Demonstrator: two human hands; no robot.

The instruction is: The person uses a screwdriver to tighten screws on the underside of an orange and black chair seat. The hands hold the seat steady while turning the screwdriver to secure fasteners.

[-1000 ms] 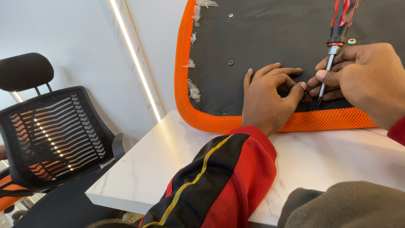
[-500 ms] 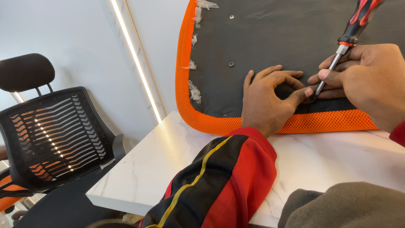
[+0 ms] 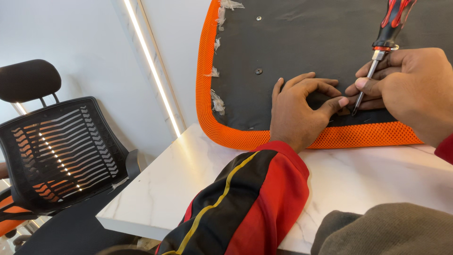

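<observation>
Black fabric underside (image 3: 302, 47) bears the flat, released left hand (image 3: 302, 111); right hand's (image 3: 410, 89) grip clenches a tilted screwdriver (image 3: 384, 45).

One screwdriver (image 3: 388, 35), one orange-rimmed seat pad (image 3: 302, 52), one black mesh chair (image 3: 61, 151), two hands (image 3: 302, 111).

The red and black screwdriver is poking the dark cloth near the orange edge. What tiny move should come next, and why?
Probably lever the red and black screwdriver tip gently under the spot it touches. The tip sits on the black fabric underside just above the orange mesh rim, the right hand pinches the shaft, and the left hand presses the cloth flat beside it.
</observation>
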